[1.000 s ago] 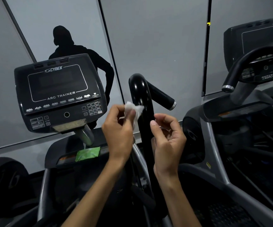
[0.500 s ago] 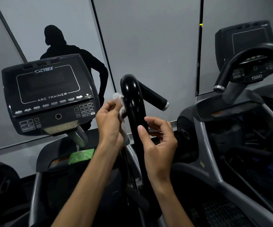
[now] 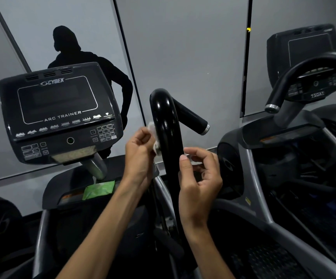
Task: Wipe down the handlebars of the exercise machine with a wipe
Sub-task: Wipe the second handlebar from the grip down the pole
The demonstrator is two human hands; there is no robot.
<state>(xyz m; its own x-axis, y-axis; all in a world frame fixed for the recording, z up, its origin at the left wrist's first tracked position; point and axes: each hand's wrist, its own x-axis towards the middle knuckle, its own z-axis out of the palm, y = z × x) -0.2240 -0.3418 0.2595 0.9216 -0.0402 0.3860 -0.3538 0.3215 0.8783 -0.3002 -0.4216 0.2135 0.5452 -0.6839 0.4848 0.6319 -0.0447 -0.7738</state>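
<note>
Two hands: left (image 3: 140, 150), right (image 3: 200, 178). One wipe (image 3: 153, 130). Two consoles, near (image 3: 58, 115) and far (image 3: 304, 51) (the far one partly hidden). Two handlebars (image 3: 166, 125) (image 3: 304, 77). One green pack (image 3: 98, 189).

- The handlebar (image 3: 166, 125) rises at the frame's centre, between the two hands.
- The left hand (image 3: 140, 154) holds the wipe (image 3: 153, 135) against the bar's left side.
- The right hand (image 3: 200, 182) sits just right of the bar (whether it touches is unclear).
- The console (image 3: 58, 115) fills the centre left; a wipes packet (image 3: 99, 189) lies on the ledge below it.
- A second machine (image 3: 304, 109) stands at right.
</note>
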